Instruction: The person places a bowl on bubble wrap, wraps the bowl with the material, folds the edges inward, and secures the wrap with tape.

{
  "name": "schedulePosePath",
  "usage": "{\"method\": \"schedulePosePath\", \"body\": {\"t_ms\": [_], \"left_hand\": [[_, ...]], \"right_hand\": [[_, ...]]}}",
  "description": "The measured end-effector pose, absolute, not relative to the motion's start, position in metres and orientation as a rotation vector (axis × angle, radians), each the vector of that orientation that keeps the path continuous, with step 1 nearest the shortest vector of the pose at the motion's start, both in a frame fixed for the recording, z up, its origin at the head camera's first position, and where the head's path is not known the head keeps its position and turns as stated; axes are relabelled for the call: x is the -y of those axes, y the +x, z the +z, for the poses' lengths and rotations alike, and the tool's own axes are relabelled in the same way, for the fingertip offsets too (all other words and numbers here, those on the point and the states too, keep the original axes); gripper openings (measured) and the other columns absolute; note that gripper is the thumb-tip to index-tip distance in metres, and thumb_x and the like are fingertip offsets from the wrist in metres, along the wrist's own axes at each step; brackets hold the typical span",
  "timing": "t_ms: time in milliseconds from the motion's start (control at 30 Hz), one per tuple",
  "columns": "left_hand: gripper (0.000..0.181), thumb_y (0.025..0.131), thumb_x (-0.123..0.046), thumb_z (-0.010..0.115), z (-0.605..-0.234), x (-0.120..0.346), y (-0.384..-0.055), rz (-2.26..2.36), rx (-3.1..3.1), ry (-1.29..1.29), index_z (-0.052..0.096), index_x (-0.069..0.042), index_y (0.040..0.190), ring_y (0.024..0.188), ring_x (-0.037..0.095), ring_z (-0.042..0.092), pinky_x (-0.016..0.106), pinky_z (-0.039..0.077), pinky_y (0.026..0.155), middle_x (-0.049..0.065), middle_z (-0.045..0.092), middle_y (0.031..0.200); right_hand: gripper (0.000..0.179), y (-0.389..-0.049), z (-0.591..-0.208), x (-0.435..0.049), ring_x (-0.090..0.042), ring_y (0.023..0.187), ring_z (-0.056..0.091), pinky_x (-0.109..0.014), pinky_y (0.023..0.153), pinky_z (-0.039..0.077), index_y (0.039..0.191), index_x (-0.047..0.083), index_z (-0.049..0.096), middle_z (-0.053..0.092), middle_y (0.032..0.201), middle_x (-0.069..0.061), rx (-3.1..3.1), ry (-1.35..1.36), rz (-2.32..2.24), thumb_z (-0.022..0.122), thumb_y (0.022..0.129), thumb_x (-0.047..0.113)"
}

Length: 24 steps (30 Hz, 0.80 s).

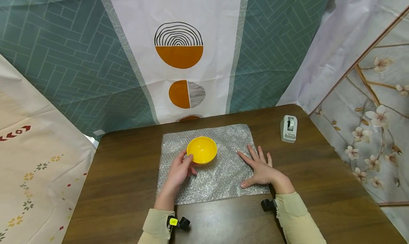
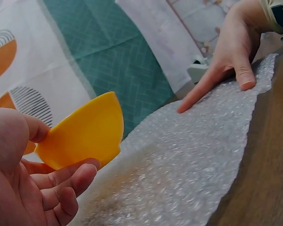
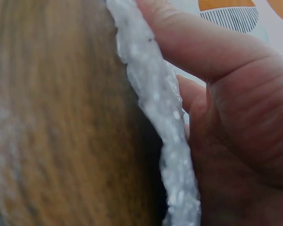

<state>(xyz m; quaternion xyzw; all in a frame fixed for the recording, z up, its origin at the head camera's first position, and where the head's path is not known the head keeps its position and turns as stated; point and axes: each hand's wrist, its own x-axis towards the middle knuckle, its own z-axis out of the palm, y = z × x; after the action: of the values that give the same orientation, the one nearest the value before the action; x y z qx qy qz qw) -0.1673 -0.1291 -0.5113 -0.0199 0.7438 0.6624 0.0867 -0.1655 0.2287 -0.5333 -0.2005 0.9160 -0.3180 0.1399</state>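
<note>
A yellow bowl (image 1: 204,148) is held by its left side in my left hand (image 1: 179,168), thumb at the rim and fingers beneath. In the left wrist view the bowl (image 2: 87,134) appears tilted and raised above a sheet of bubble wrap (image 1: 214,182). My right hand (image 1: 262,169) lies with spread fingers on the right part of the sheet. From the right wrist, the edge of the bubble wrap (image 3: 153,89) shows close up beside the thumb (image 3: 203,42); most of the other fingers are hidden there.
A white tape dispenser (image 1: 289,129) stands at the back right of the brown wooden table (image 1: 127,173). Patterned cloths hang behind the table and at both sides. Each wrist wears a small black camera.
</note>
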Motion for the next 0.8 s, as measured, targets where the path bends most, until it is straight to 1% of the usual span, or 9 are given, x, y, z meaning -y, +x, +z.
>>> {"method": "schedulePosePath", "body": {"t_ms": [133,267,400,633,800], "left_hand": [[0.057,0.112,-0.027,0.055,-0.515,0.124,-0.168,1.974,-2.198,-0.056,0.041,-0.003,0.162,0.064,0.023,0.065,0.029,0.045,0.058,0.019,0.077,0.102],[0.058,0.112,-0.026,0.056,-0.518,0.118,-0.170,1.992,-2.182,-0.031,0.041,-0.001,0.162,0.063,0.023,0.065,0.029,0.045,0.056,0.021,0.077,0.101],[0.058,0.111,-0.026,0.056,-0.521,0.112,-0.172,1.998,-2.169,-0.012,0.041,0.000,0.161,0.061,0.022,0.064,0.028,0.045,0.055,0.020,0.077,0.099],[0.058,0.112,-0.028,0.054,-0.524,0.107,-0.174,1.952,-2.152,-0.018,0.040,-0.001,0.161,0.061,0.020,0.064,0.026,0.044,0.054,0.013,0.076,0.097],[0.059,0.111,-0.028,0.054,-0.526,0.107,-0.175,1.929,-2.151,-0.017,0.040,-0.002,0.162,0.063,0.020,0.064,0.027,0.045,0.055,0.014,0.076,0.098]], "right_hand": [[0.126,-0.165,-0.534,-0.229,-0.059,0.154,-0.024,-0.080,0.111,-0.019,0.171,0.027,0.028,-0.009,0.176,-0.026,-2.649,-0.576,-0.906,0.090,0.070,0.070],[0.127,-0.165,-0.538,-0.230,-0.058,0.153,-0.026,-0.080,0.109,-0.022,0.171,0.032,0.028,-0.010,0.177,-0.023,-2.639,-0.579,-0.937,0.089,0.068,0.073],[0.129,-0.165,-0.538,-0.229,-0.057,0.154,-0.027,-0.080,0.110,-0.022,0.172,0.031,0.027,-0.012,0.177,-0.022,-2.633,-0.563,-0.931,0.089,0.067,0.075],[0.131,-0.167,-0.541,-0.229,-0.056,0.154,-0.027,-0.078,0.111,-0.022,0.172,0.029,0.027,-0.012,0.177,-0.022,-2.634,-0.550,-0.922,0.090,0.066,0.074],[0.134,-0.171,-0.548,-0.231,-0.054,0.156,-0.024,-0.077,0.113,-0.018,0.172,0.028,0.026,-0.010,0.178,-0.021,-2.679,-0.534,-0.832,0.089,0.064,0.075]]}}
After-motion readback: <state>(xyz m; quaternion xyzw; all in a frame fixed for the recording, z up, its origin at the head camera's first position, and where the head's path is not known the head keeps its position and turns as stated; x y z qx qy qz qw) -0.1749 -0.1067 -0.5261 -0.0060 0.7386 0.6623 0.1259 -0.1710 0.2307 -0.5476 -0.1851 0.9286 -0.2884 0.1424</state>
